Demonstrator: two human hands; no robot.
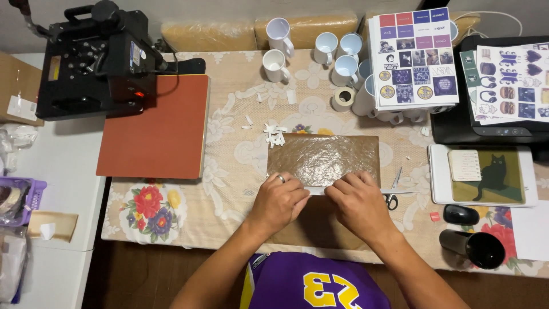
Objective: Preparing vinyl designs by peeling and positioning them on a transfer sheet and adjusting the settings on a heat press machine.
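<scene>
My 2 hands, left hand (279, 200) and right hand (357, 201), pressed flat together on the brown sheet (323, 159); scissors (392, 194) at 3 o'clock might snag it, I judged.

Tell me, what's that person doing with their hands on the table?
The person presses both hands, left hand and right hand, onto a small white strip at the near edge of a crinkly brown sheet. Scissors lie just right of the hands. White mugs, printed picture sheets and a heat press sit farther back.
</scene>
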